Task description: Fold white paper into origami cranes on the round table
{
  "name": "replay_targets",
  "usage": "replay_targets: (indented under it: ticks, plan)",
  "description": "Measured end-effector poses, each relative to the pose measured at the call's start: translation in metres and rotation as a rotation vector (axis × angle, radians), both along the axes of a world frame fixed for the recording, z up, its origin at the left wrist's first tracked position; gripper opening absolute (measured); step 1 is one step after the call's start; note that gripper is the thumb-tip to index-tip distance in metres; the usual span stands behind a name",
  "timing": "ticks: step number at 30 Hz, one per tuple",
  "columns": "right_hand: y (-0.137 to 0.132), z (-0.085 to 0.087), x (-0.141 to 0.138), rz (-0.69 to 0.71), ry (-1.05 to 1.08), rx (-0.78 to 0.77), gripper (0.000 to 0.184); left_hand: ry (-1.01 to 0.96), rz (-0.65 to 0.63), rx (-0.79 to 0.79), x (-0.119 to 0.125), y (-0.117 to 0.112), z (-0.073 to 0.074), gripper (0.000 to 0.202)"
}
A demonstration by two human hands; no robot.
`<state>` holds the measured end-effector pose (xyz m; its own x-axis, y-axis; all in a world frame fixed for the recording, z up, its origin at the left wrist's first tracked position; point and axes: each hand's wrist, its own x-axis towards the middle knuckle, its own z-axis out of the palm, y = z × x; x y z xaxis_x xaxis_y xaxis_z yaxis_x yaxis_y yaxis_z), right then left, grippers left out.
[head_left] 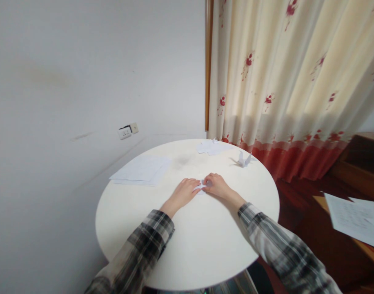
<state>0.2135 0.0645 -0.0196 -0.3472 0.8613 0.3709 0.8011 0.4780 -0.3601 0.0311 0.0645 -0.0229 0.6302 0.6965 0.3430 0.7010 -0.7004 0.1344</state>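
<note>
A small folded piece of white paper (201,192) lies on the round white table (202,241), between my two hands. My left hand (187,190) rests over its left side, fingers closed together on the paper. From the right, my right hand (217,185) pinches the paper's edge between thumb and bent fingers. Much of the paper is hidden under the fingers, so its exact folded shape cannot be made out. Past my right hand stands a folded white paper crane (243,159).
A stack of white paper sheets (141,169) lies at the table's left. More paper pieces (210,147) lie at its far edge. A wall with a socket (125,132) is on the left, a curtain (272,81) behind. Printed sheets (355,216) lie on furniture at right.
</note>
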Motion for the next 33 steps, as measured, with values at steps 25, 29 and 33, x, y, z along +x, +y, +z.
replay_targets:
  ticks: [25,29,33]
  plan:
    - [-0.003,-0.006,-0.001,0.184,0.125,-0.032,0.029,-0.077,-0.038,-0.118,-0.001,-0.001,0.005,0.024]
    - [-0.002,-0.007,-0.001,0.172,0.160,-0.034,0.029,-0.074,0.005,-0.127,-0.001,-0.001,0.003,0.028]
    - [-0.001,-0.008,-0.001,0.172,0.185,-0.042,0.028,-0.059,0.000,-0.117,-0.002,-0.001,0.002,0.024]
